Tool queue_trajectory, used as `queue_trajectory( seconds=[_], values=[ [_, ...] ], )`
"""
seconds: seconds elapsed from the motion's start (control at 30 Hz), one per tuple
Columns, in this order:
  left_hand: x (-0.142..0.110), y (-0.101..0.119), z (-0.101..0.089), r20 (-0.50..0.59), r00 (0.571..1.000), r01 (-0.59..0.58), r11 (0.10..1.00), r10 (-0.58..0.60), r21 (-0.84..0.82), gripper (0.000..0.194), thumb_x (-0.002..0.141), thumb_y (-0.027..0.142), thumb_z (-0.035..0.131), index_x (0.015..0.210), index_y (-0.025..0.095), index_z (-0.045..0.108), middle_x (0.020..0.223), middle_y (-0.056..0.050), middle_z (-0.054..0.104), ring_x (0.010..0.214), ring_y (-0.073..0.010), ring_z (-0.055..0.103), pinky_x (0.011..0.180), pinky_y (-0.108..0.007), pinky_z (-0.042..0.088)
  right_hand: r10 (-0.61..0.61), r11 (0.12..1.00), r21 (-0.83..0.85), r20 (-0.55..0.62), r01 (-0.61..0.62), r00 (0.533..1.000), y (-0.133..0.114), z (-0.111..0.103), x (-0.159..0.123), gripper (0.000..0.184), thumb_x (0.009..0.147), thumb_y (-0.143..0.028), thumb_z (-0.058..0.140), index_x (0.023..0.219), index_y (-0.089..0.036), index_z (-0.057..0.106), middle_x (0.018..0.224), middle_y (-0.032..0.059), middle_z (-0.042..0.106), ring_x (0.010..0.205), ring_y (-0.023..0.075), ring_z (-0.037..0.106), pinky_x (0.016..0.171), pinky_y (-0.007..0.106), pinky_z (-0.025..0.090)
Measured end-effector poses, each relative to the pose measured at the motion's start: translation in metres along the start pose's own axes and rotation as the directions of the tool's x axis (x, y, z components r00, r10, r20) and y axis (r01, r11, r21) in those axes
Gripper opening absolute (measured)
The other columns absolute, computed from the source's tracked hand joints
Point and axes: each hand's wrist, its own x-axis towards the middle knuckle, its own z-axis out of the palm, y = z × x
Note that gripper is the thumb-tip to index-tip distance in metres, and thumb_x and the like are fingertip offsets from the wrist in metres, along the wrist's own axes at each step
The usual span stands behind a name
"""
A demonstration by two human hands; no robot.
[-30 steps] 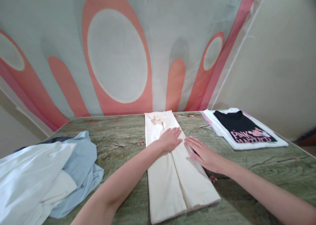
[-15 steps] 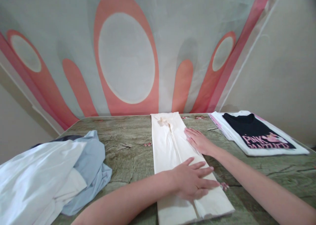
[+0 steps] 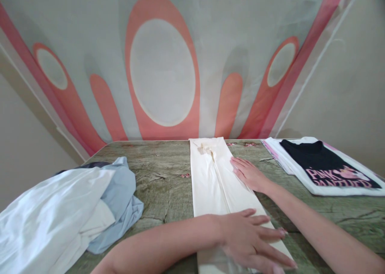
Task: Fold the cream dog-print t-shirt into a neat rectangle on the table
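A cream-white garment (image 3: pixel 209 190), folded into a long narrow strip, lies lengthwise on the table with its far end at the back edge. A seam runs down its middle, and its exact kind is unclear. My left hand (image 3: pixel 251 238) rests across the near part, fingers spread toward the right edge. Farther up, my right hand (image 3: pixel 249 174) lies flat along the garment's right edge, its fingers pointing away from me. Neither hand grips the cloth. My left forearm and hand cover some of the near end.
A loose heap at left holds a white cloth (image 3: pixel 57 218) over a light blue one (image 3: pixel 120 198), with something dark behind. At right lies a folded stack topped by a black-and-white printed T-shirt (image 3: pixel 319 158). The wood-patterned table (image 3: pixel 162 178) meets a patterned backdrop (image 3: pixel 162 129).
My left hand has slid nearer to me and rightward along the garment. My right hand stays at about the same place on its edge. The whole view has shifted slightly.
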Motion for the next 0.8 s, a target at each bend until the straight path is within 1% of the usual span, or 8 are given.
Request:
queue_trajectory(
  seconds=[0.07,0.13,0.17,0.27,0.4,0.6,0.7,0.8],
  values=[
    [-0.006,-0.013,-0.011,-0.059,0.998,0.001,0.999,-0.004,-0.041,0.049,0.093,0.042,0.023,0.139,0.025,0.028,0.146,0.0,0.022,0.135,-0.0176,0.013,0.109,-0.036,0.015,-0.007,1.0,0.012,-0.011,0.007,1.0,0.002,0.001,0.0,0.047,0.091,-0.036,0.028,0.134,-0.018,0.036,0.141,0.0072,0.036,0.13,0.0213,0.03,0.106,0.044,0.024],
    [-0.016,-0.037,-0.02,-0.228,0.958,0.168,0.985,-0.172,-0.034,0.048,0.094,0.035,0.019,0.138,0.018,0.027,0.142,-0.005,0.031,0.133,-0.0164,0.022,0.107,-0.034,0.02,-0.022,0.999,0.029,-0.021,0.022,1.0,0.004,0.002,0.0,0.046,0.091,-0.036,0.029,0.133,-0.019,0.039,0.14,0.0075,0.037,0.129,0.0222,0.031,0.105,0.045,0.025],
    [-0.023,-0.053,-0.023,-0.319,0.897,0.316,0.949,-0.305,-0.02,0.047,0.094,0.034,0.022,0.137,0.016,0.03,0.14,-0.007,0.035,0.13,-0.018,0.028,0.106,-0.034,0.023,-0.028,0.999,0.041,-0.027,0.029,0.999,0.004,0.002,0.0,0.046,0.091,-0.036,0.029,0.133,-0.019,0.039,0.14,0.0075,0.037,0.129,0.0228,0.032,0.105,0.046,0.026],
    [-0.05,-0.104,-0.024,-0.52,0.606,0.708,0.706,-0.602,0.009,0.042,0.088,0.024,0.036,0.128,0.011,0.039,0.134,-0.014,0.041,0.127,-0.0238,0.033,0.105,-0.039,0.023,-0.039,0.996,0.085,-0.045,0.043,0.998,0.006,0.003,-0.001,0.045,0.09,-0.037,0.033,0.131,-0.02,0.042,0.138,0.0073,0.039,0.128,0.0244,0.033,0.104,0.048,0.028],
    [-0.087,-0.152,-0.022,-0.645,0.322,0.861,0.498,-0.693,-0.105,0.05,0.083,0.021,0.047,0.13,0.007,0.035,0.138,-0.019,0.032,0.129,-0.0271,0.028,0.105,-0.042,0.023,-0.038,0.991,0.128,-0.092,0.049,0.995,0.005,0.001,-0.003,0.042,0.088,-0.034,0.038,0.126,-0.02,0.048,0.135,0.0078,0.044,0.124,0.0244,0.038,0.103,0.046,0.03],
    [-0.107,-0.17,-0.03,-0.611,0.166,0.607,0.569,-0.774,-0.555,0.062,0.067,0.01,0.063,0.125,0.01,0.04,0.128,-0.016,0.045,0.119,-0.0236,0.042,0.099,-0.035,0.035,0.105,0.977,0.206,-0.216,-0.06,0.971,-0.002,-0.006,-0.008,0.03,0.083,-0.03,0.044,0.105,-0.019,0.06,0.111,0.0089,0.06,0.101,0.0232,0.055,0.092,0.039,0.041],
    [-0.105,-0.167,-0.037,-0.493,0.085,0.352,0.489,-0.866,-0.798,0.066,0.066,0.003,0.062,0.126,0.013,0.037,0.129,-0.016,0.042,0.11,-0.0198,0.051,0.083,-0.027,0.047,0.205,0.941,0.314,-0.242,-0.123,0.949,-0.006,-0.009,-0.009,0.028,0.081,-0.027,0.043,0.104,-0.019,0.058,0.104,0.0073,0.061,0.083,0.0194,0.06,0.08,0.035,0.048],
    [-0.107,-0.163,-0.044,-0.39,0.037,0.24,0.387,-0.92,-0.89,0.064,0.066,0.003,0.063,0.124,0.015,0.039,0.13,-0.017,0.039,0.096,-0.0162,0.057,0.069,-0.022,0.05,0.259,0.923,0.348,-0.242,-0.165,0.935,-0.009,-0.009,-0.008,0.029,0.079,-0.03,0.045,0.103,-0.019,0.057,0.104,0.0075,0.061,0.073,0.0176,0.059,0.073,0.034,0.048]
  ],
)
